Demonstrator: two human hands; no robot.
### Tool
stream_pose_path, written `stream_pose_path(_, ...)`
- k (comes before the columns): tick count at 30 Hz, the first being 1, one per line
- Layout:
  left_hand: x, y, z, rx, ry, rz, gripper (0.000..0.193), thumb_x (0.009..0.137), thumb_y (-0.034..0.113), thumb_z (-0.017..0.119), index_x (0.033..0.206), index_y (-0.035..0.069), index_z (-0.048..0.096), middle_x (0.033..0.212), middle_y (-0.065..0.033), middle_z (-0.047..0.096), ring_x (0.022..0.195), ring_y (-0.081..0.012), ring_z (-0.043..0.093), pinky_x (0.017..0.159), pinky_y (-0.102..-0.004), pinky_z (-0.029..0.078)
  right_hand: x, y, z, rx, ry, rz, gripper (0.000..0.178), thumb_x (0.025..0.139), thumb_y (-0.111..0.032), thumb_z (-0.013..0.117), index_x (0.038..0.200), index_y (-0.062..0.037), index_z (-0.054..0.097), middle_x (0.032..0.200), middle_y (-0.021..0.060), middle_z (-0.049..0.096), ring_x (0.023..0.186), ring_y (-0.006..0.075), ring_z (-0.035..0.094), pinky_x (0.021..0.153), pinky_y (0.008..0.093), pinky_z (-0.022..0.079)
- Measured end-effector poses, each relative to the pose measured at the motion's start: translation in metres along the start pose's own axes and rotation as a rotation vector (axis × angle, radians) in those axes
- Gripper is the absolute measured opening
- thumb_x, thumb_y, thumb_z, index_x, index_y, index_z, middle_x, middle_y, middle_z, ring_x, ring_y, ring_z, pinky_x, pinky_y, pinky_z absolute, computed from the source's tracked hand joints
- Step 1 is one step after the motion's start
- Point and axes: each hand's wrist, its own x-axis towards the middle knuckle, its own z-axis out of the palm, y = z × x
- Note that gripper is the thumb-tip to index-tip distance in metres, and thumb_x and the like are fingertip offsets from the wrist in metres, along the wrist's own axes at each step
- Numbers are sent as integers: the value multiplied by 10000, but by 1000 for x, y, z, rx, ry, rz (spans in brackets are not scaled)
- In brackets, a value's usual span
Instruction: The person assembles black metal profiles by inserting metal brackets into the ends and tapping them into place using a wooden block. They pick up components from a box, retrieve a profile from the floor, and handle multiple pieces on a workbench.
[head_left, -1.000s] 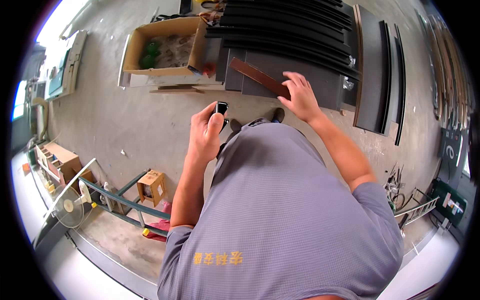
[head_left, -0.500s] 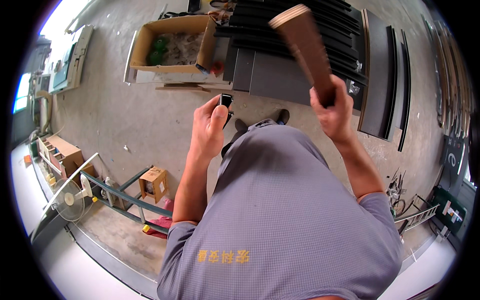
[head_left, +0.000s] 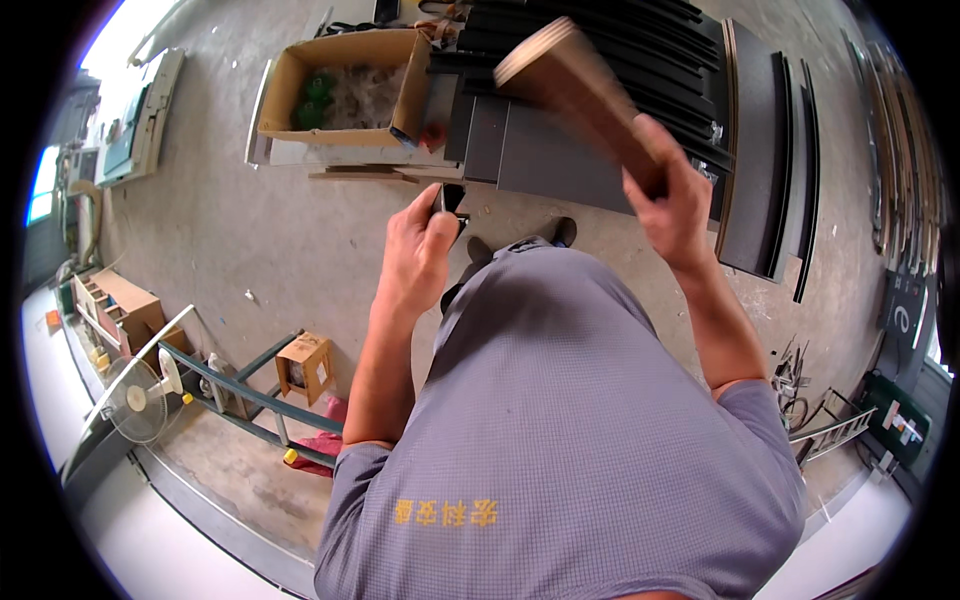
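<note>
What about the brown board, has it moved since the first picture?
Yes. Against the black strips, the brown board has moved right, in the right hand, and looks raised toward the camera; its far end now overlaps the strips.

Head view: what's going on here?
A person's right hand grips a flat, brown, wood-like strip by its near end; the strip is blurred. The left hand holds a small black object, too small to identify. Beyond the hands, long black strips lie on dark grey flat panels, beside an open brown cardboard box.
</note>
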Motion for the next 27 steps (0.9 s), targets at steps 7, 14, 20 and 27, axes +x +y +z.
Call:
stream_pose_path(7,4,29,18,293,105,-9,264,805,100,738,898,1,512,671,-67,459,644,-159,390,599,-326,422,-6,16,8,130,-126,34,357,864,24,773,1151,-58,579,974,106,742,877,148,723,789,278,570)
stream_pose_path(14,11,29,22,311,98,-50,185,847,93,685,957,-13,581,687,-5,460,664,-71,398,579,-276,402,-10,18,4,-56,-272,-170,260,895,-14,764,1054,-61,565,746,62,633,661,67,617,604,292,528)
stream_pose_path(20,9,30,20,354,51,-47,178,844,96,666,950,-25,589,679,-26,461,662,-79,400,585,-283,410,-18,29,5,50,-214,147,322,857,-13,792,1091,-66,577,778,50,668,623,159,657,579,332,518)
stream_pose_path(27,11,34,19,298,44,-81,168,830,103,654,902,-16,561,665,-33,452,665,-90,401,588,-301,415,-22,38,7,321,-151,256,447,741,24,799,1127,-83,601,874,162,678,774,390,688,707,384,570)
